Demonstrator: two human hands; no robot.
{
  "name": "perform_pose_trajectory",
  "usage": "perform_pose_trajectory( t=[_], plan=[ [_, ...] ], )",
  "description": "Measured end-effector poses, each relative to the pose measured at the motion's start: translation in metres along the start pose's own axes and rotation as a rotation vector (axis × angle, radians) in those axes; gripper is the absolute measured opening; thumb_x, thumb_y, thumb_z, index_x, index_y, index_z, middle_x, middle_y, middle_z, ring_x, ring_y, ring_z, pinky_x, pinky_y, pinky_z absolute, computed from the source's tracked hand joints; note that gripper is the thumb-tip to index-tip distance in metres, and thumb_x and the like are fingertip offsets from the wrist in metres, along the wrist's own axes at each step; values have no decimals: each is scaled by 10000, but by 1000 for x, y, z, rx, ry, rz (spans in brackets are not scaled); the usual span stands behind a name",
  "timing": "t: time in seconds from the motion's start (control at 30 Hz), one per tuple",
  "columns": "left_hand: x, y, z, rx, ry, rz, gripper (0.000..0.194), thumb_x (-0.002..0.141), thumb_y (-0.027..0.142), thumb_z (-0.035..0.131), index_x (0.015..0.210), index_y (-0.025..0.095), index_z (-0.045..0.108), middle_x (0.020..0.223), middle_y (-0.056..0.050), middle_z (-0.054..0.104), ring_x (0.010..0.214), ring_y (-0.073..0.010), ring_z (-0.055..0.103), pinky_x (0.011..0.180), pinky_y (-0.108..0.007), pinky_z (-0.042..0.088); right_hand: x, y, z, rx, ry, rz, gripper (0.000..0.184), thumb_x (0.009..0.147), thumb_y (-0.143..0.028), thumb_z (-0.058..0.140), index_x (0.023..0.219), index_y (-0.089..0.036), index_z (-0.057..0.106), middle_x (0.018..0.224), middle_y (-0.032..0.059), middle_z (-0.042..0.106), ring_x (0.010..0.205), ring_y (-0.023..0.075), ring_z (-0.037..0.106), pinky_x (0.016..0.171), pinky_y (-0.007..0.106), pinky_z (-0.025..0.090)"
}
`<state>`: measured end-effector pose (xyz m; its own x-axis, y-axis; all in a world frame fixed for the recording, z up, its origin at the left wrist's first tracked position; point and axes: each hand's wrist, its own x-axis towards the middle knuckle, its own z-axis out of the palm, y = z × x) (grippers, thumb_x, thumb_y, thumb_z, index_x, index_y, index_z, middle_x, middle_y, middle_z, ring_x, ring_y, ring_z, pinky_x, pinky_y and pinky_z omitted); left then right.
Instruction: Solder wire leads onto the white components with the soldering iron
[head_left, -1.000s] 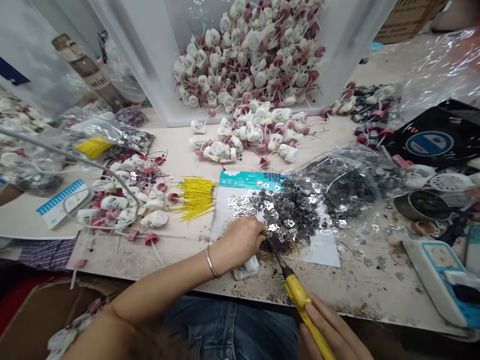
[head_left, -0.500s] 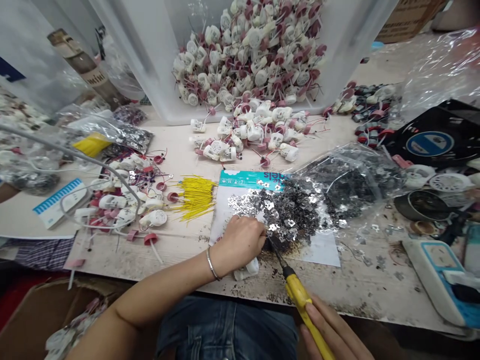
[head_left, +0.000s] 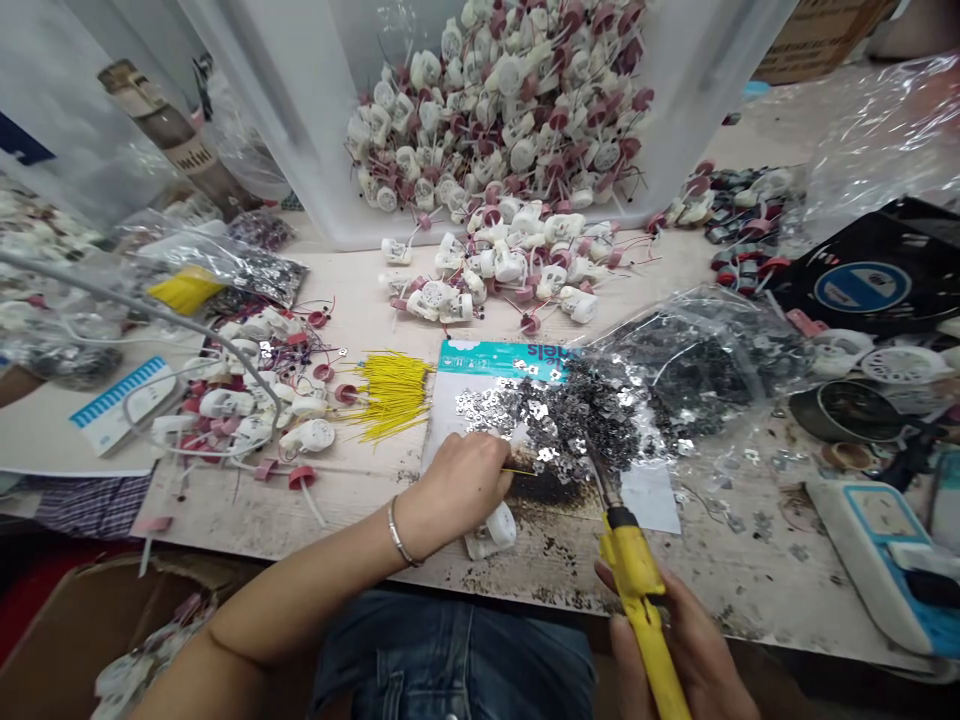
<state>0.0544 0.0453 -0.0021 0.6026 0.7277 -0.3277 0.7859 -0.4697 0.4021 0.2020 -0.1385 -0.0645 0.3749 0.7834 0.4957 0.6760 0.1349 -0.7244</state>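
My left hand, with a silver bracelet at the wrist, is closed on a thin yellow wire whose end sticks out to the right past the fingers. My right hand grips the yellow handle of a soldering iron. Its metal tip reaches the near side of a heap of small metal plates. Under the heap lies a white and teal plastic sheet, with dark residue at its near edge. A white plastic housing rests just below my left hand.
A bundle of yellow wires lies left of the sheet. White and pink parts are piled farther left, under a grey cable. Behind stands a large translucent bin of similar parts. At right are a bag of plates and a power strip.
My right hand has moved the soldering iron to the right and tilted it more upright. My left hand has shifted slightly left and down, and the yellow wire now shows beyond its fingers.
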Motion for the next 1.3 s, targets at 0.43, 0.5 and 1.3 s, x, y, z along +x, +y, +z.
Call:
perform_pose_trajectory(
  t=[0.43, 0.5, 1.3],
  plan=[
    [-43, -8, 10, -719, 546, 194, 174, 874, 325, 625, 862, 185, 728, 765, -37, 745, 657, -131, 679, 623, -235, 557, 43, -27, 62, 226, -9, -132, 243, 729, -63, 689, 683, -189, 487, 1202, 63, 508, 1111, 175, 591, 787, 271, 599],
    [-49, -21, 6, -689, 592, 136, 202, 867, 349, 634, 949, 186, 722, 715, -25, 736, 576, -119, 657, 564, -221, 552, 42, -26, 66, 185, -103, -203, 168, 747, -93, 673, 724, -184, 535, 1221, 64, 501, 1075, 179, 615, 767, 267, 604],
    [-53, -32, 49, -160, 611, 392, 549, 967, 192, 425, 1475, 116, 230, 810, -66, 702, 737, -168, 671, 717, -293, 572, 47, -34, 80, 346, -82, 89, 203, 778, -143, 677, 805, -203, 485, 1210, 92, 486, 1103, 170, 603, 773, 277, 597]
  ],
)
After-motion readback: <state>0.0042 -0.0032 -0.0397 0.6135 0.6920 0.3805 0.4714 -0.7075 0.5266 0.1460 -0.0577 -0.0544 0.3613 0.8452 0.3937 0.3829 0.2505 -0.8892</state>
